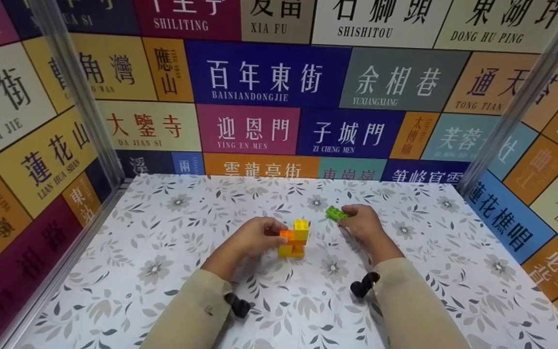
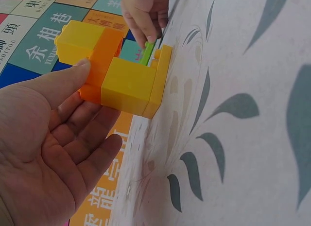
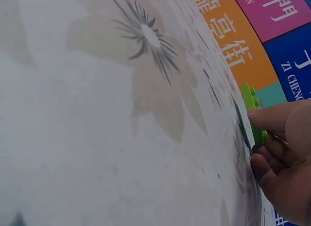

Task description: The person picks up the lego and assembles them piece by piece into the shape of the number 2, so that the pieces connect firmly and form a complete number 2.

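A small stack of toy building bricks stands on the table in front of the left hand. In it, an orange brick joins a yellow brick on top to another yellow brick below, over a thin yellow base plate. The left thumb and fingers pinch the orange brick from its left side. Farther back and to the right, the right hand pinches a flat green brick close over the table. In the right wrist view, studs show along the green brick, partly hidden by the thumb.
The white table has a grey leaf and flower print. Behind it rises a wall of coloured sign panels. Clear upright edges stand at left and right. A black wrist device sits at the left cuff, another at the right.
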Demonstrator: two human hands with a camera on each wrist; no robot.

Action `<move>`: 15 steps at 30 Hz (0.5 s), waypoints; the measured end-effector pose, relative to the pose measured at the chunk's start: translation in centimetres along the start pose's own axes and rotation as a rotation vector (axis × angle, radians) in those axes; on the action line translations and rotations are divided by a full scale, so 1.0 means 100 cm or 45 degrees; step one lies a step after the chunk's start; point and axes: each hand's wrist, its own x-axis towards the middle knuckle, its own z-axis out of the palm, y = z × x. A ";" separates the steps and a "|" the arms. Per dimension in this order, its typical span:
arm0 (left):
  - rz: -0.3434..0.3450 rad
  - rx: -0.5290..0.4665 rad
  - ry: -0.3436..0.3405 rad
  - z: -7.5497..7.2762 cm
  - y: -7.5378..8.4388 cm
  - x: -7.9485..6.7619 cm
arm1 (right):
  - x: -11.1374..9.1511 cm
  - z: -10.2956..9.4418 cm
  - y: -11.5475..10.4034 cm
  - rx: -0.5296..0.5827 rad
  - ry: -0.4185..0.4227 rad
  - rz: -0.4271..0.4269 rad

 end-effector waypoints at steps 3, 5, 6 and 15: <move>-0.005 -0.001 0.001 0.000 0.000 0.000 | -0.006 0.000 -0.009 0.052 -0.011 0.003; -0.005 0.001 -0.001 0.000 0.000 0.000 | -0.010 0.000 -0.015 0.071 -0.010 0.019; -0.005 0.000 -0.002 0.000 0.000 0.000 | -0.013 0.000 -0.019 0.073 -0.012 0.019; -0.033 0.013 0.002 -0.001 0.001 -0.001 | -0.033 0.007 -0.047 -0.025 -0.006 -0.092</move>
